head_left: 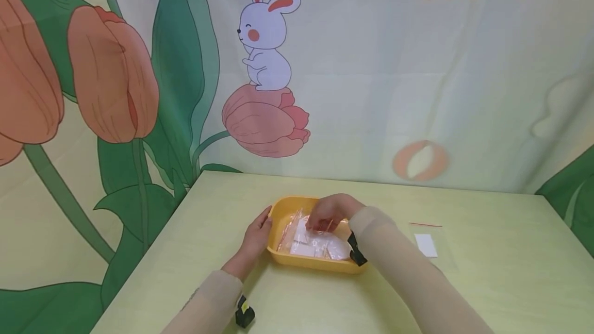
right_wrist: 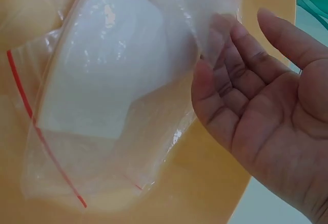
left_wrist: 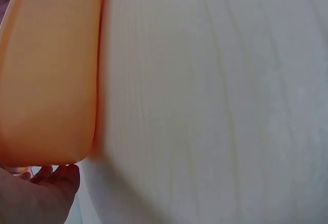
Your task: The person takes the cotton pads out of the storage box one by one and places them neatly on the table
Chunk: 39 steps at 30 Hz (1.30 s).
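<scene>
In the head view a yellow plastic bin (head_left: 320, 263) holds several clear zip bags (head_left: 303, 244) with white cards inside. My left hand (head_left: 256, 237) rests against the bin's left end. The left wrist view has its fingertips touching the outside wall of the bin (left_wrist: 51, 80). Reaching into the bin from the right, my right hand (head_left: 328, 213) touches the bags. Up close, that hand (right_wrist: 261, 96) bends its fingers against a clear bag (right_wrist: 102, 75), whose film covers a fingertip. Its thumb stands apart from the fingers.
To the right of the bin, another clear zip bag (head_left: 426, 245) with a red seal and a white card lies on the pale table (head_left: 501, 251). A printed cloth (head_left: 371, 66) with tulips and a rabbit hangs behind the table's far edge.
</scene>
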Tool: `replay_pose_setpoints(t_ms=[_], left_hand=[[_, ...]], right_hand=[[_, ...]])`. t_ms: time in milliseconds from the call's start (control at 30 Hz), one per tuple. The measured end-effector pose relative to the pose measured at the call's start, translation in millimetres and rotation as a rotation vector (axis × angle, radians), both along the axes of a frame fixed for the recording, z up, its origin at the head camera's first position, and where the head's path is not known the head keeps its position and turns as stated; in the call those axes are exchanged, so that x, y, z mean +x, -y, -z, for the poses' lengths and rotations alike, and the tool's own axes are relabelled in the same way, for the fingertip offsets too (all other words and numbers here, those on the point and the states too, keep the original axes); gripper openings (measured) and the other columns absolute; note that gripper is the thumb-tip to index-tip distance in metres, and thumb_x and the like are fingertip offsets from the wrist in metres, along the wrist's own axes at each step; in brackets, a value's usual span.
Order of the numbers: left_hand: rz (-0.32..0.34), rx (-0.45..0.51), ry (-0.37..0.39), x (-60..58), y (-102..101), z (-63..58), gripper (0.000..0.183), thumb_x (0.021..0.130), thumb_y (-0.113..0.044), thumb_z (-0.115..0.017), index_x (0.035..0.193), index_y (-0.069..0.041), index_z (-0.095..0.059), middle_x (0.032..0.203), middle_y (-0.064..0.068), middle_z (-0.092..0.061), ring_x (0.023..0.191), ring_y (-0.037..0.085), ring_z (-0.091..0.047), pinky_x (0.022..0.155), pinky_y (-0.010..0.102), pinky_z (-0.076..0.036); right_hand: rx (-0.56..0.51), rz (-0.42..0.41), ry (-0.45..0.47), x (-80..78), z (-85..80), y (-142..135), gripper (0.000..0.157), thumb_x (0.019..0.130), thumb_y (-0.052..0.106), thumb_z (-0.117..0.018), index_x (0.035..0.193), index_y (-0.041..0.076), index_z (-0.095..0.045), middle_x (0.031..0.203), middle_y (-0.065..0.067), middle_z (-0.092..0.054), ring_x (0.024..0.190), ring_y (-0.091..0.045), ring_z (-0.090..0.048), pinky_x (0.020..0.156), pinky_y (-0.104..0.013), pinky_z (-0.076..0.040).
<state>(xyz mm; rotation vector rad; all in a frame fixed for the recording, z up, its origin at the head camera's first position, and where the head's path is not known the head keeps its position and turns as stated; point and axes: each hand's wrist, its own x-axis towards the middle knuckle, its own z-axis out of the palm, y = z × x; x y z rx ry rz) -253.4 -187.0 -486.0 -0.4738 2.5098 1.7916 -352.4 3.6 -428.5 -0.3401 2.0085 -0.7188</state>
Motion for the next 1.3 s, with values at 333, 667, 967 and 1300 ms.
replay_pose_setpoints(t_ms=[333,667,967,1300], left_hand=[[-0.006,-0.014,-0.002,0.2,0,-3.7,0.049,0.112,-0.020,-0.035,0.160,-0.011,-0.034,0.166,0.020,-0.032,0.156,0.042,-0.027,0.128,0.055,-0.027],[-0.010,-0.013,-0.001,-0.9,1,-1.5,0.049,0.112,-0.020,-0.037,0.160,-0.011,-0.034,0.167,0.020,-0.032,0.156,0.042,-0.028,0.128,0.055,-0.028],[-0.010,-0.013,-0.003,-0.7,1,-1.4,0.049,0.112,-0.020,-0.036,0.160,-0.011,-0.035,0.166,0.020,-0.033,0.156,0.041,-0.028,0.128,0.055,-0.028],[-0.008,0.008,0.005,-1.4,1,-0.9,0.049,0.112,-0.020,-0.036,0.160,-0.011,-0.034,0.167,0.019,-0.032,0.157,0.040,-0.028,0.128,0.054,-0.028]], right_hand=[[0.023,-0.066,0.011,-2.4,-0.2,3,0.014,0.102,0.011,-0.060,0.107,0.003,-0.070,0.079,0.004,-0.056,0.078,-0.010,-0.051,0.073,-0.020,-0.051],[0.007,-0.063,0.005,-1.8,-4.0,4,0.020,0.102,0.004,-0.056,0.118,0.001,-0.069,0.081,0.001,-0.061,0.072,-0.009,-0.057,0.063,-0.017,-0.053],[-0.030,-0.049,-0.028,-1.4,-7.3,3,0.019,0.102,0.004,-0.057,0.111,0.000,-0.073,0.077,0.001,-0.067,0.065,-0.007,-0.059,0.058,-0.015,-0.053],[-0.089,-0.033,-0.070,-4.2,-18.3,-2,0.022,0.102,0.002,-0.056,0.117,-0.001,-0.072,0.081,-0.001,-0.066,0.066,-0.008,-0.058,0.060,-0.015,-0.054]])
